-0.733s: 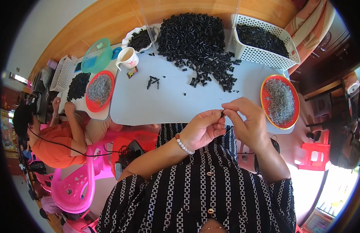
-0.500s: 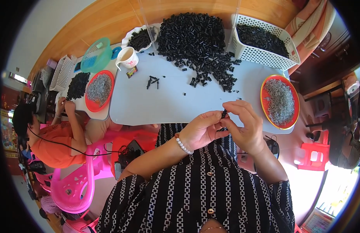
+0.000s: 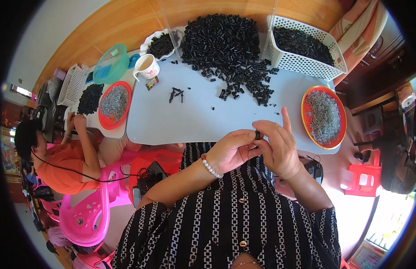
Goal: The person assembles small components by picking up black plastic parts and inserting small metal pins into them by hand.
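A small black plastic piece (image 3: 258, 135) is pinched between my two hands, just past the table's near edge. My left hand (image 3: 237, 150) grips it with thumb and forefinger; a beaded bracelet circles that wrist. From the other side, my right hand (image 3: 277, 150) closes thumb and fingers on the same piece, one finger pointing up. The fingers hide much of it. Beyond my hands, a big heap of short black plastic tubes (image 3: 221, 42) spreads over the pale table (image 3: 172, 123). Several thin black pieces (image 3: 175, 95) lie nearer on the left.
A red plate (image 3: 336, 142) of small clear-grey parts stands right; a white basket (image 3: 306, 65) of black pieces stands behind it. At left are a mug (image 3: 148, 67), a green colander (image 3: 110, 62) and another red plate (image 3: 108, 123). A person in orange (image 3: 66, 168) works there.
My right hand has turned about the piece: its fingers curl closer and one finger now points up. My left hand keeps nearly the same place.
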`<state>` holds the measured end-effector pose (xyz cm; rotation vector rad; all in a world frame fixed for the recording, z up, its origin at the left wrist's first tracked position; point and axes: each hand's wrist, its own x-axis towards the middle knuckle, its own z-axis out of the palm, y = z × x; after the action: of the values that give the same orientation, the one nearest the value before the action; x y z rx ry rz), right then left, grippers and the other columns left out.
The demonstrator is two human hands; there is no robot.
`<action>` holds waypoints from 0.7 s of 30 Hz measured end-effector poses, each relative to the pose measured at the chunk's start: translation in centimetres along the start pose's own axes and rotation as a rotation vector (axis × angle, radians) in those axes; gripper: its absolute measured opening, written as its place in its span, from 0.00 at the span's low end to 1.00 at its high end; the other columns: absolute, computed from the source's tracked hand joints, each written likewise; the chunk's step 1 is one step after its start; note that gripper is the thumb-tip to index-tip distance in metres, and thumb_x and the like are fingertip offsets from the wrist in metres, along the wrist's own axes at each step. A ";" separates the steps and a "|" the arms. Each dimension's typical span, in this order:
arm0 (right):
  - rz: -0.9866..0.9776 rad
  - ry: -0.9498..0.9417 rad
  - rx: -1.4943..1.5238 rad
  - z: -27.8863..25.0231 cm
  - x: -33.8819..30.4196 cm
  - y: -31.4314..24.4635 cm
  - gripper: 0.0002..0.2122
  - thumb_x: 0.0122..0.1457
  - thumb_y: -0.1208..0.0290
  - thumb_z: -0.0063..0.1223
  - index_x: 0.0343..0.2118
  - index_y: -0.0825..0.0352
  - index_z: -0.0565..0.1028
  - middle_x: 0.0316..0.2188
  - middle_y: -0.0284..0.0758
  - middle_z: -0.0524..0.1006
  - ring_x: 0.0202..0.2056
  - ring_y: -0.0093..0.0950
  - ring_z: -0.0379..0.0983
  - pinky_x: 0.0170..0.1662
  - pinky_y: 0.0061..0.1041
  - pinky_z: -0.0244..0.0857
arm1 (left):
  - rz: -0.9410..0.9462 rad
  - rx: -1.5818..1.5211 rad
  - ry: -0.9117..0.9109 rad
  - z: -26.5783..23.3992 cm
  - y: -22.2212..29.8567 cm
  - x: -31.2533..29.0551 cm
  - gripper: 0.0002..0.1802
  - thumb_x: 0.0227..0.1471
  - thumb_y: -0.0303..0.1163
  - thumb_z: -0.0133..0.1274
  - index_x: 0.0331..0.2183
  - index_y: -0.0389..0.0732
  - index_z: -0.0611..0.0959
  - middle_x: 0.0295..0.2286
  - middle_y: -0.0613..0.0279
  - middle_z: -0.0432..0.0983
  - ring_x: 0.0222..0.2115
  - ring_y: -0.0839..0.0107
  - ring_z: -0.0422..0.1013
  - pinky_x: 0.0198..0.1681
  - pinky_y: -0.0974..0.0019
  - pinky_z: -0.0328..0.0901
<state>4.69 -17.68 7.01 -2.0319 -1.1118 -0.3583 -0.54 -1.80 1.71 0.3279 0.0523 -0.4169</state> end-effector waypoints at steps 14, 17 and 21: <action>-0.087 0.029 -0.104 -0.5 0.5 1.0 0.13 0.46 0.82 0.56 0.38 0.67 0.76 0.35 0.33 0.78 0.36 0.28 0.77 0.64 0.55 0.39 | 0.037 0.031 0.092 1.8 1.1 0.0 0.09 0.59 0.25 0.48 0.39 0.34 0.79 0.32 0.63 0.75 0.36 0.73 0.74 0.46 0.63 0.72; -0.095 0.029 -0.143 -0.5 0.6 1.2 0.14 0.45 0.82 0.57 0.38 0.66 0.76 0.36 0.33 0.78 0.36 0.27 0.76 0.64 0.55 0.38 | 0.103 0.155 0.115 3.0 1.3 -0.4 0.10 0.57 0.24 0.50 0.42 0.33 0.78 0.34 0.63 0.74 0.37 0.74 0.73 0.46 0.65 0.71; -0.103 0.038 -0.140 -0.7 0.7 0.9 0.15 0.45 0.82 0.57 0.39 0.65 0.76 0.37 0.32 0.78 0.36 0.27 0.76 0.64 0.53 0.40 | 0.240 0.577 0.150 3.3 1.1 -0.6 0.14 0.51 0.19 0.55 0.42 0.32 0.77 0.36 0.64 0.73 0.38 0.77 0.71 0.46 0.70 0.69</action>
<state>5.85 -18.04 7.38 -2.0840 -1.1996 -0.5384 -0.70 -1.71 5.20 0.9251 0.0376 -0.1599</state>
